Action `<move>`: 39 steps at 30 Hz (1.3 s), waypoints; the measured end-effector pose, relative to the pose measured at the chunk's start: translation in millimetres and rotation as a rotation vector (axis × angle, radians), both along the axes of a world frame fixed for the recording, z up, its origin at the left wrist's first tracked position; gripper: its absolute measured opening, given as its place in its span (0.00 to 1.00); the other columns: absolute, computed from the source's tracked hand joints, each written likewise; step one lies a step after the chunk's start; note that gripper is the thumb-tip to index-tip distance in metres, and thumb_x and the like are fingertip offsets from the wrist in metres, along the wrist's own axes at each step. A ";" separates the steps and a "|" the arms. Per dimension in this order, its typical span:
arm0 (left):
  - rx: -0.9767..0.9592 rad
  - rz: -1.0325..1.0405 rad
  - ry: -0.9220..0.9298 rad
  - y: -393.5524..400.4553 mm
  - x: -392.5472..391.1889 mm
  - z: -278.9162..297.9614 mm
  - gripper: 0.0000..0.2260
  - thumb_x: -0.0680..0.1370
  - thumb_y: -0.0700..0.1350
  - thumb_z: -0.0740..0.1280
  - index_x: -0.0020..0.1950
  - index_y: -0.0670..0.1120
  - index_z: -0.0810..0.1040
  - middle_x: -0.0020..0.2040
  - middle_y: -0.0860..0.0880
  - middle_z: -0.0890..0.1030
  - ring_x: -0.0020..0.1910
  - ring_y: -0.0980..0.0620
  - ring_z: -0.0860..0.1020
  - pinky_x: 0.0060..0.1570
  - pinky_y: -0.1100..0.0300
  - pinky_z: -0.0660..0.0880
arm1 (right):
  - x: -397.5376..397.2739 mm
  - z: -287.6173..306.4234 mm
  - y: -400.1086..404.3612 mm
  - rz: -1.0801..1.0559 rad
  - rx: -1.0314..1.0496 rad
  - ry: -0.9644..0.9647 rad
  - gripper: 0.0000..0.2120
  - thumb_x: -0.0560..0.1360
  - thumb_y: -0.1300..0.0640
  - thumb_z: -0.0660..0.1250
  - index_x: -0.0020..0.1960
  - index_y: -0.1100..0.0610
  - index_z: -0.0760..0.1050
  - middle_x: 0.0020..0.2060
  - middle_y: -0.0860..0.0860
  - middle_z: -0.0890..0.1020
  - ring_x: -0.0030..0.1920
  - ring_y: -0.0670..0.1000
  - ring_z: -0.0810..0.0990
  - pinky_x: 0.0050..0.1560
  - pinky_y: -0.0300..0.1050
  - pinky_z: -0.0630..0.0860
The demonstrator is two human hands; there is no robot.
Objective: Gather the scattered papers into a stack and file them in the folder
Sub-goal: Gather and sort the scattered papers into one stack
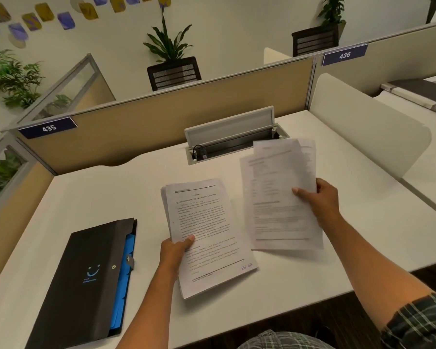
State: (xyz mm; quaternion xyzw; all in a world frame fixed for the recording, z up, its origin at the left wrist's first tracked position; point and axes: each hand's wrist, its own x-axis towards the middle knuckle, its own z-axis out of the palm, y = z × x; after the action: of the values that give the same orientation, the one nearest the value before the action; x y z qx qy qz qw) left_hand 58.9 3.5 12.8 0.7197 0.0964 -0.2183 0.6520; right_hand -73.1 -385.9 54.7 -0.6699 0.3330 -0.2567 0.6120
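My left hand [176, 250] grips the left edge of a small stack of printed papers [207, 235] near the middle of the white desk [111, 197], thumb on top. My right hand [317, 197] holds a second bunch of printed sheets [277, 195] by their right edge, lifted and blurred, to the right of the first stack. A black folder [86, 280] with a blue smiley mark lies at the front left of the desk. Its flap is closed, and blue dividers show along its right side.
An open cable tray [234, 137] with a raised lid sits at the back of the desk, behind the papers. Tan partition panels [161, 122] wall off the back and left, and a white divider [363, 127] stands on the right. The desk's front edge is just below my forearms.
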 end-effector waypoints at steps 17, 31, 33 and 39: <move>-0.169 -0.111 0.023 -21.2 -1.0 30.5 0.17 0.76 0.39 0.74 0.64 0.44 0.80 0.55 0.42 0.87 0.53 0.39 0.85 0.54 0.39 0.81 | 42.4 9.5 60.3 0.354 0.244 0.019 0.18 0.70 0.52 0.81 0.53 0.61 0.82 0.47 0.59 0.88 0.44 0.61 0.88 0.45 0.56 0.86; -0.173 -0.144 0.060 -33.4 -8.8 46.1 0.15 0.82 0.45 0.66 0.38 0.50 0.87 0.41 0.43 0.86 0.38 0.47 0.84 0.42 0.52 0.81 | 56.8 6.4 86.7 0.476 0.590 0.285 0.24 0.81 0.44 0.67 0.68 0.60 0.74 0.53 0.58 0.87 0.49 0.60 0.88 0.44 0.55 0.85; -0.150 -0.145 0.071 -37.5 -9.4 45.0 0.24 0.82 0.42 0.64 0.27 0.52 0.82 0.30 0.48 0.82 0.27 0.53 0.79 0.28 0.60 0.76 | 57.3 7.8 93.4 0.493 0.657 0.268 0.30 0.78 0.43 0.72 0.72 0.59 0.71 0.60 0.60 0.84 0.54 0.62 0.86 0.48 0.58 0.84; -0.159 -0.092 0.117 -36.4 -10.4 43.6 0.28 0.83 0.37 0.60 0.22 0.51 0.72 0.25 0.49 0.72 0.20 0.54 0.69 0.23 0.64 0.67 | 52.8 1.5 99.4 0.493 0.701 0.182 0.17 0.75 0.57 0.77 0.60 0.63 0.79 0.48 0.61 0.88 0.45 0.61 0.88 0.41 0.56 0.84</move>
State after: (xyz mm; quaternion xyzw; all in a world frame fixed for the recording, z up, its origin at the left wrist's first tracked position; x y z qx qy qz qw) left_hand 48.5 -32.9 56.4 0.6554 0.0835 -0.2966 0.6896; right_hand -20.3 -286.5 56.3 -0.5008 0.2828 0.0857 0.8135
